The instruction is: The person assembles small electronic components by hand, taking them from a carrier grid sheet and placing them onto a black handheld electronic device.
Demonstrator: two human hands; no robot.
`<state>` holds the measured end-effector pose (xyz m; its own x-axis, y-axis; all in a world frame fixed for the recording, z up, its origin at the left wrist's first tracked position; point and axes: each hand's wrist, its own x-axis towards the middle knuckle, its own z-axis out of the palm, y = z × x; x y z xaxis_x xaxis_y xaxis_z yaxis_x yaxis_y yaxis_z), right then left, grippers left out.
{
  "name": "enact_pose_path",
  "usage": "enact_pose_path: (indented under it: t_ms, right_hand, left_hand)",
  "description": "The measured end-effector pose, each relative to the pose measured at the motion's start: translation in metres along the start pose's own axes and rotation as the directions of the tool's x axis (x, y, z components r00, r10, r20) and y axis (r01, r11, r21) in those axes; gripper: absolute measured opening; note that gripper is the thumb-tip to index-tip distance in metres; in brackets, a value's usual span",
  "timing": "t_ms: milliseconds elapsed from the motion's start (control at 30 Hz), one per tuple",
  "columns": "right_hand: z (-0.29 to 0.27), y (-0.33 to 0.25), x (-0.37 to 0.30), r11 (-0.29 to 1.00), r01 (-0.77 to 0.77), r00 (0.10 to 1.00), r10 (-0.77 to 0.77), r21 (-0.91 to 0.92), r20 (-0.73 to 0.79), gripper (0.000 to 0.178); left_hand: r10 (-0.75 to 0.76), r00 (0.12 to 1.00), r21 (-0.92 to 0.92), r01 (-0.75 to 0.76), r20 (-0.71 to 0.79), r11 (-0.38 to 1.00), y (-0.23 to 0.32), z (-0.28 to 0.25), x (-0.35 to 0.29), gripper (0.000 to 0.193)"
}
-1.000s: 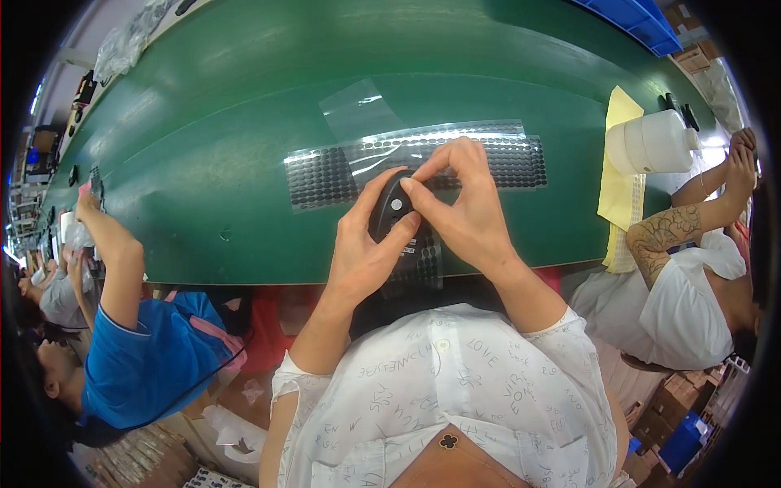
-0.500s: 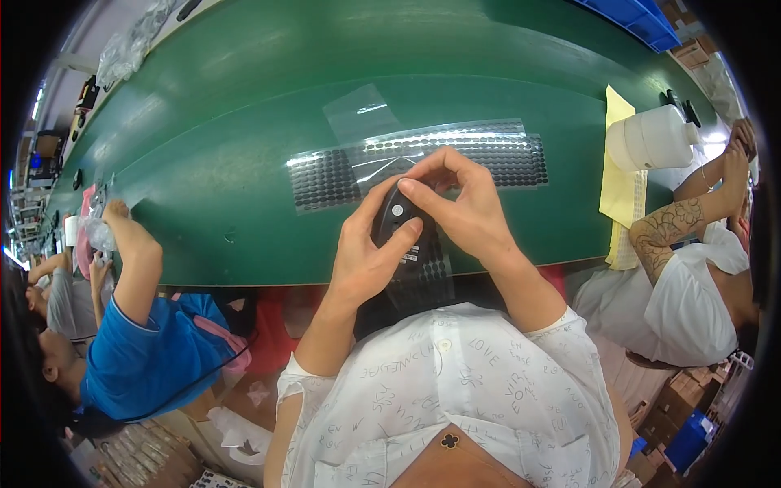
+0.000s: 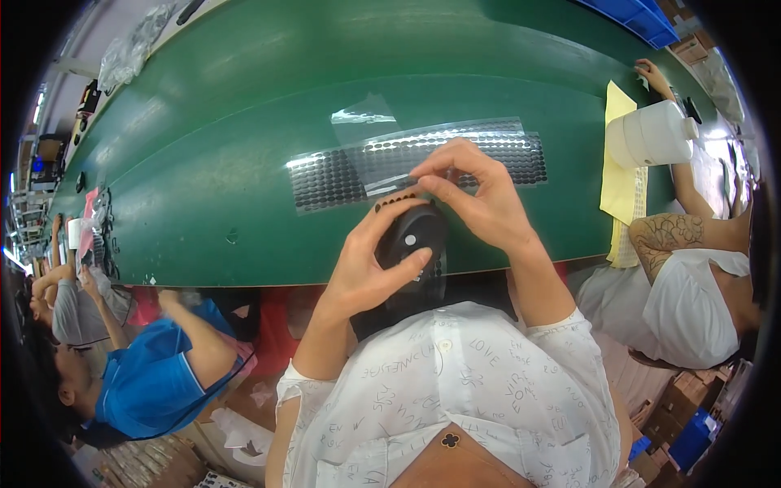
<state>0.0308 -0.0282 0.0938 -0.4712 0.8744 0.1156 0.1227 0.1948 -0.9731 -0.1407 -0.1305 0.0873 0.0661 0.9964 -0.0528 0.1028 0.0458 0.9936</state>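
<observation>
In my left hand (image 3: 368, 259) is a black computer mouse (image 3: 419, 227), its underside turned up, with a pale round spot on it. My thumb lies across it and my fingers wrap its far side. A strip of dark oval pads (image 3: 396, 200) shows along those fingers, partly hidden by hand and mouse. Just beyond the mouse, my right hand (image 3: 480, 191) pinches thumb and forefinger together by the clear film. What sits between those fingertips is too small to make out. Clear sheets of dark oval pads (image 3: 496, 159) lie on the green table behind both hands.
A loose clear film (image 3: 366, 122) overlaps the sheets. To the right are a white plastic bottle (image 3: 651, 138) and yellow paper (image 3: 617, 183). A co-worker's tattooed arm (image 3: 671, 234) reaches past the bottle. Another co-worker in blue (image 3: 167, 366) sits at left. A blue crate (image 3: 634, 20) stands far right.
My right hand has lifted off the mouse, its fingertips now apart from it. The mouse has tipped and shifted slightly toward me. The co-worker at left has drawn an arm back; a hand appears beyond the bottle.
</observation>
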Motion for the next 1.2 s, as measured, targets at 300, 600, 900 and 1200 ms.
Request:
enact_pose_path:
  t_ms: [300, 600, 900, 1200]
  right_hand:
    - [-0.011, -0.013, -0.005, 0.877, 0.358, 0.934, -0.339, -0.322, 0.115, 0.013]
    - [-0.021, -0.025, -0.005, 0.694, 0.526, 0.848, -0.475, -0.491, 0.236, 0.017]
    - [-0.032, -0.032, 0.008, 0.807, 0.448, 0.877, -0.312, -0.384, 0.367, 0.021]
    - [-0.006, -0.01, -0.016, 0.925, 0.285, 0.951, -0.306, -0.25, -0.047, 0.014]
  left_hand:
    - [0.198, 0.98, 0.202, -0.197, 0.013, 0.959, 0.012, 0.001, -0.005, 0.054]
    - [0.277, 0.956, 0.305, -0.293, 0.097, 0.906, 0.018, -0.001, -0.002, 0.054]
    - [0.289, 0.945, 0.212, -0.318, 0.155, 0.924, 0.016, -0.006, 0.0, 0.054]
    - [-0.036, 0.912, -0.391, -0.138, -0.408, 0.91, -0.009, 0.025, 0.017, 0.052]
